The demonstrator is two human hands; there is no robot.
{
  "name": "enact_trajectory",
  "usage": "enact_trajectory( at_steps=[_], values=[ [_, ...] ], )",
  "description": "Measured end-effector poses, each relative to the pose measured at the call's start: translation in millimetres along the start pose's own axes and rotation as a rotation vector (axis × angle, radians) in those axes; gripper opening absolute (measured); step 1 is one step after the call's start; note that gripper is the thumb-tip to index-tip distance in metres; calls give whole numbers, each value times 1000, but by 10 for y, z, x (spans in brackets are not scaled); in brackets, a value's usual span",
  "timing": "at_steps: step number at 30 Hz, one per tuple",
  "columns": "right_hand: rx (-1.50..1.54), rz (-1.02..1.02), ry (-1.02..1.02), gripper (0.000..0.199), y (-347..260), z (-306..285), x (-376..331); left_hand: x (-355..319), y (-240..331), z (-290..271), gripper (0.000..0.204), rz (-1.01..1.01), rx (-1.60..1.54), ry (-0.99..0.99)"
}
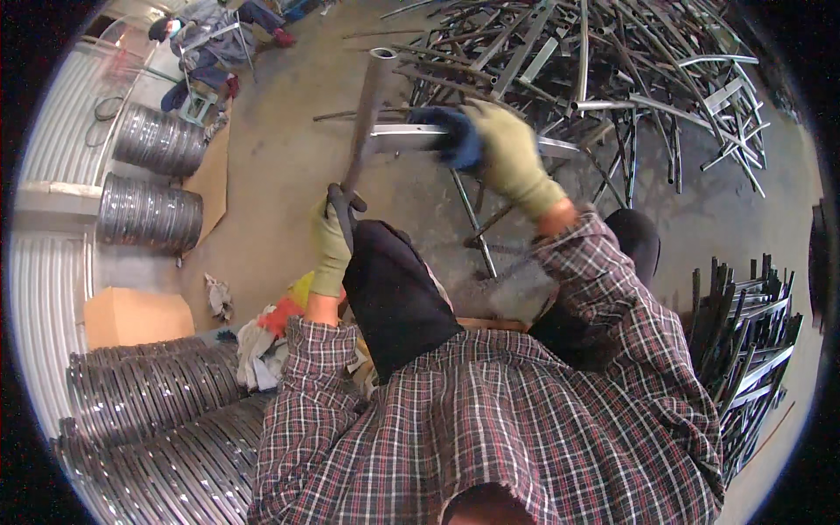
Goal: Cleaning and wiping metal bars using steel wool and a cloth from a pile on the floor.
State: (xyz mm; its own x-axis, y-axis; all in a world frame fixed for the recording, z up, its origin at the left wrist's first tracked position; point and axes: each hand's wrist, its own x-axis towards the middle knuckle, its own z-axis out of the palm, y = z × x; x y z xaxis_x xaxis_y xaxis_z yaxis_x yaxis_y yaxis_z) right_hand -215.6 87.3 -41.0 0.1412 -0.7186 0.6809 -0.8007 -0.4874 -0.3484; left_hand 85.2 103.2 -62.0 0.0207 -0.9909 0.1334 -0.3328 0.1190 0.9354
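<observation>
My left hand, in a pale green glove with dark fingertips, is closed around the lower end of a dark metal tube. The tube stands tilted, its round open end up. My right hand, in a like glove and smeared by motion, is closed about a flat silver bar where something blue, perhaps cloth, wraps it. The bar's left end meets or overlaps the tube's side; I cannot tell which. Its other end shows past my right hand.
A tangled heap of metal tubes and bars covers the floor ahead. More metal pieces stack at right. Coiled bundles lie at left, near a cardboard box and rags. Another person sits at far left.
</observation>
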Motion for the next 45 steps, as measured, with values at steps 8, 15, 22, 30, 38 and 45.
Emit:
enact_trajectory(
  at_steps=[8, 15, 22, 30, 38, 45],
  values=[
    [-128, 384, -315, 37, 955, -45, -546, 178, 184, 332, 59, 38, -49, -69],
    [-114, -52, 40, 41, -163, -8, -138, 295, -155, 39, 53, -130, -179, -103],
    [-221, 320, -79, 53, 1428, 114, -910, 486, -200, 76, 65, -69, -145, -44],
    [1630, 1120, 918, 27, 803, 777, -1637, 470, 162, 525, 56, 185, 170, 66],
    [1978, 524, 821, 30, 1234, 451, -1294, 267, 202, 428, 63, 96, 41, -49],
    [2081, 619, 659, 57, 603, 404, -818, 178, 157, 417, 62, 73, -44, -62]
  ],
)
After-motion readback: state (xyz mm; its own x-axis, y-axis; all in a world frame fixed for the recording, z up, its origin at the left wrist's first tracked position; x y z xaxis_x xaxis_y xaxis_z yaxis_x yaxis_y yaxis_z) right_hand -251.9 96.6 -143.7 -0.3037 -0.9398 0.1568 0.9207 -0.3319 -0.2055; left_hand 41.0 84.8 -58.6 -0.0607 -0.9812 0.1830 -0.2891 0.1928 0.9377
